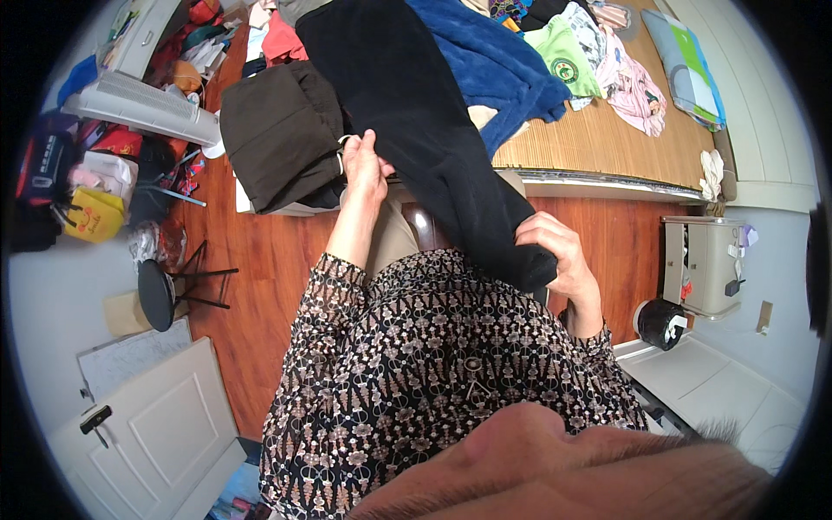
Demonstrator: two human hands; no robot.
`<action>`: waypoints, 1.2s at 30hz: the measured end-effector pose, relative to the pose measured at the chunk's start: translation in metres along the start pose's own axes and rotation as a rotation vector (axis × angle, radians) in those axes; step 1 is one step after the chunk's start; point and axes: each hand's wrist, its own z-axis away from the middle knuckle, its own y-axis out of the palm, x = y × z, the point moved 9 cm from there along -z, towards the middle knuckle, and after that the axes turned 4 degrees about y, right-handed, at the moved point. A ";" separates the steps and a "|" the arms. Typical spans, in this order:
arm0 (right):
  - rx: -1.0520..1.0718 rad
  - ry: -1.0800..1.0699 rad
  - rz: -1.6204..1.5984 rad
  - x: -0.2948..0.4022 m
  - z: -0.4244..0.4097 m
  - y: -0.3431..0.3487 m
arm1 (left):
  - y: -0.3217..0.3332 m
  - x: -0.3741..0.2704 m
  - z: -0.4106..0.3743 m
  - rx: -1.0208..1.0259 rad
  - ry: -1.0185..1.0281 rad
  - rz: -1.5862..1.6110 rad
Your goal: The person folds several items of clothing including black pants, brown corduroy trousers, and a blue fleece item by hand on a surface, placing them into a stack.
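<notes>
A long black garment (396,84), apparently folded trousers, stretches from the bed down towards my waist. My right hand (552,247) grips its lower end, where the cloth bunches under the fingers. At its left edge is my left hand (365,170), thumb up and fingers at the black cloth; the fingertips are partly hidden. Just left of that hand lies a folded dark brown garment (279,130) with a gathered waistband. Something white, perhaps a cord, shows between this waistband and my left hand. A blue plush garment (487,58) lies right of the black one.
Green and pink children's clothes (572,62) lie on the bed mat (604,143), with a folded blue-green item (689,71) farther right. A black stool (156,296) and bags (97,208) stand left. A small cabinet (708,266) and a bin (660,324) are at right.
</notes>
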 end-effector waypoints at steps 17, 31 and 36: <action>-0.576 0.406 -0.909 -0.053 -0.002 -0.003 | 0.034 0.098 0.141 0.740 -0.503 -0.035; 0.100 0.265 -0.739 -0.023 -0.002 0.011 | 0.076 0.043 0.152 0.805 -0.274 0.182; 0.142 0.483 -0.754 -0.029 -0.005 0.036 | 0.068 0.043 0.154 0.771 -0.328 0.198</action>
